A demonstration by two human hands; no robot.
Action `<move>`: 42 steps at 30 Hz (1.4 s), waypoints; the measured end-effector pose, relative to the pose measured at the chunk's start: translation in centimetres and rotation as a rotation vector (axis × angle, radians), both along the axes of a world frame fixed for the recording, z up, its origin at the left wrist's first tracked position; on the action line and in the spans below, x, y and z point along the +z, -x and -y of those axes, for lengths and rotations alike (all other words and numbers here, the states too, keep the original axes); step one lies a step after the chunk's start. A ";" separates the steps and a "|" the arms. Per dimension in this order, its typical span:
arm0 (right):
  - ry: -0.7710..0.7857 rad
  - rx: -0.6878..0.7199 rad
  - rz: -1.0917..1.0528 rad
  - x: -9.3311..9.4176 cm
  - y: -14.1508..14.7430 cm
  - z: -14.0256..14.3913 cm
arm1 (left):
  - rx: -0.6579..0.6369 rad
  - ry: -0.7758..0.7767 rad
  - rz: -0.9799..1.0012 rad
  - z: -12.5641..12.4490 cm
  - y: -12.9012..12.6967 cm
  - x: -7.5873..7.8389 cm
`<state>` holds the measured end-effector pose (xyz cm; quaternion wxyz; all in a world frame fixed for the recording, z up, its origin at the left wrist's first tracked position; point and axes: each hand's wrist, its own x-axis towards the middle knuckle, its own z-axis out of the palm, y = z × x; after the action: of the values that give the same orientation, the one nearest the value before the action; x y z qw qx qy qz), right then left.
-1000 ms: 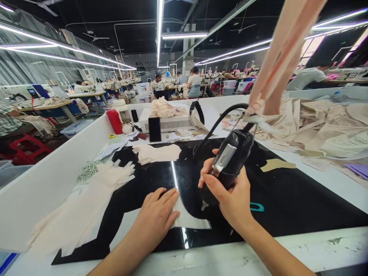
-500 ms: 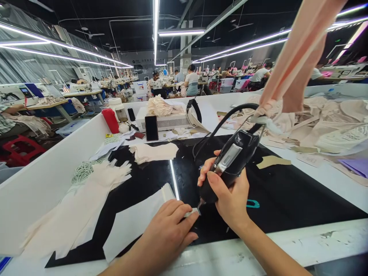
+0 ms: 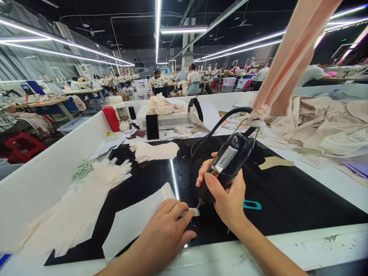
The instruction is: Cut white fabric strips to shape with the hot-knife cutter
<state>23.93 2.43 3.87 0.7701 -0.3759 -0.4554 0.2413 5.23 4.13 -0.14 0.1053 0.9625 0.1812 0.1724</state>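
My right hand (image 3: 227, 188) is wrapped around a black handheld electric cutter (image 3: 230, 157), tilted with its thin metal tip (image 3: 200, 204) pointing down. A cord leaves its top end, where a pink fabric band (image 3: 283, 69) is knotted and hangs from above. My left hand (image 3: 169, 226) lies low on the mat, its fingers holding down a narrow white strip (image 3: 196, 211). The strip's end sticks out past the fingertips, right at the cutter's tip. Much of the strip is hidden under the fingers. Left of this hand lies a white sheet piece (image 3: 135, 218).
A black mat (image 3: 281, 191) covers the table. On it lie a teal thread snipper (image 3: 252, 205), a beige scrap (image 3: 276, 162) and a pale fabric stack (image 3: 155, 150). Cut pale pieces (image 3: 77, 207) spread left. Behind stand a phone (image 3: 152, 126) and white box (image 3: 172, 119); garments (image 3: 324, 119) pile right.
The cutter's tip and my right hand have shifted slightly left and up along the strip's end. More of the strip's end shows; my left hand stays almost in place.
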 end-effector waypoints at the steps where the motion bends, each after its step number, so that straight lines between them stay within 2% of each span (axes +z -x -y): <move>1: -0.001 0.001 0.000 -0.1 0.0 0.0 | 0.001 0.001 0.004 0.0 0.0 0.0; 14: -0.012 -0.012 -0.034 0.3 0.1 0.0 | -0.005 0.018 -0.010 -0.3 0.2 -0.1; 26: -0.010 -0.035 -0.018 0.0 0.0 -0.2 | 0.004 0.032 -0.027 -0.3 0.2 -0.1; 35: -0.024 0.000 -0.007 0.0 0.2 0.1 | 0.003 0.032 -0.041 -0.2 0.2 0.0; 42: -0.005 -0.036 0.000 -0.3 -0.1 -0.2 | 0.006 0.017 -0.028 -0.1 0.1 -0.3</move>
<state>23.99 2.62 3.62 0.7751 -0.3822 -0.4493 0.2264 5.08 4.26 -0.39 0.1103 0.9633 0.1872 0.1578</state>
